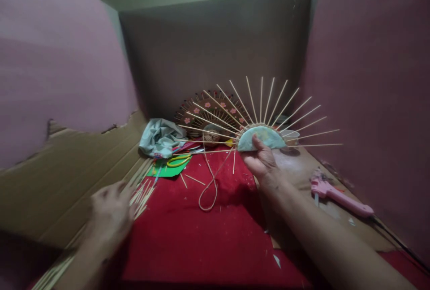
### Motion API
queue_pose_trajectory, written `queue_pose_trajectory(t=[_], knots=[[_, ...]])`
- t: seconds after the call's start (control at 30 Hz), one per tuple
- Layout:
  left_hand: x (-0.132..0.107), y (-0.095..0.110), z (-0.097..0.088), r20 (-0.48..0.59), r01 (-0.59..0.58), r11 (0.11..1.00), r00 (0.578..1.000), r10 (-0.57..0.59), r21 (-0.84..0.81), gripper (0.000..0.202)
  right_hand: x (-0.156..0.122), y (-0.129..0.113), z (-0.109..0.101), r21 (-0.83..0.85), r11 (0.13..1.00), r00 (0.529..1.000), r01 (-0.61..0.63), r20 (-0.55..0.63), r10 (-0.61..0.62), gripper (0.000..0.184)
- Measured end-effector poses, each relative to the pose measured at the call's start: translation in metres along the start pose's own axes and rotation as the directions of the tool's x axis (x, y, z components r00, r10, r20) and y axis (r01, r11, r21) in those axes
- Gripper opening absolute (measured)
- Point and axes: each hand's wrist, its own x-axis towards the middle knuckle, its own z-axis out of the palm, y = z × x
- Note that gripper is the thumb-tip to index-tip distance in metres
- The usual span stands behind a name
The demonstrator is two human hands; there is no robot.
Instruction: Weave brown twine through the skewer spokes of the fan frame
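My right hand [262,162] grips a half-round, pale blue fan base [262,138], its thumb lying across the front. Thin wooden sticks [268,97] radiate from the curved edge, where twine is woven between them. One short stick [234,161] points downward at the left end. A strand of twine [208,209] runs from the fan's left end, loops on the red cloth and leads back to a ball of twine [211,136]. On the left, my left hand [112,205] is beside a bundle of loose sticks [143,196]; motion blur smears its fingers.
A finished-looking fan with pink flowers [215,110] stands at the back. Yellow-handled scissors [178,161] lie on green paper [168,171], near crumpled pale cloth [160,137]. A pink glue gun [339,196] rests at right on brown board [282,231]. Red cloth [201,249] covers the table.
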Motion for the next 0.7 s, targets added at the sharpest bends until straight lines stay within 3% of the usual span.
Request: queue_pose_trajectory(t=[0.07, 0.17, 0.23, 0.27, 0.3, 0.37, 0.43, 0.53, 0.7], knots=[[0.008, 0.039, 0.001, 0.022, -0.113, 0.972, 0.993, 0.120, -0.208, 0.022, -0.002, 0.004, 0.001, -0.008, 1.000, 0.999, -0.015, -0.029, 0.015, 0.022], [0.022, 0.113, -0.004, 0.174, 0.017, 0.793, 0.978, 0.112, -0.609, 0.034, -0.007, 0.010, 0.002, -0.011, 0.999, 0.998, -0.049, -0.026, 0.049, 0.020], [0.030, 0.158, -0.004, 0.332, 0.216, 0.570, 0.937, 0.107, -0.793, 0.041, -0.009, 0.012, 0.002, -0.015, 0.996, 0.996, -0.090, -0.019, 0.090, 0.017], [0.033, 0.175, -0.001, 0.439, 0.353, 0.435, 0.892, 0.112, -0.828, 0.042, -0.010, 0.013, 0.002, -0.012, 0.994, 0.994, -0.110, -0.017, 0.110, 0.015], [0.036, 0.189, 0.002, 0.494, 0.465, 0.237, 0.866, 0.081, -0.853, 0.041, -0.011, 0.014, 0.001, -0.007, 0.993, 0.993, -0.121, -0.017, 0.121, 0.015], [0.041, 0.208, 0.013, 0.540, 0.544, -0.125, 0.839, 0.062, -0.830, 0.033, -0.011, 0.015, 0.000, 0.000, 0.993, 0.993, -0.116, -0.010, 0.116, 0.016], [0.044, 0.216, 0.026, 0.541, 0.517, -0.308, 0.841, 0.007, -0.799, 0.027, -0.011, 0.016, -0.001, -0.015, 0.994, 0.994, -0.110, 0.016, 0.111, 0.018], [0.044, 0.217, 0.040, 0.537, 0.499, -0.320, 0.843, -0.038, -0.805, 0.027, -0.010, 0.018, -0.005, -0.051, 0.994, 0.995, -0.098, 0.032, 0.100, 0.018], [0.039, 0.214, 0.046, 0.584, 0.573, -0.274, 0.810, 0.049, -0.772, 0.023, -0.011, 0.023, -0.007, -0.067, 0.992, 0.994, -0.105, -0.006, 0.105, 0.015]])
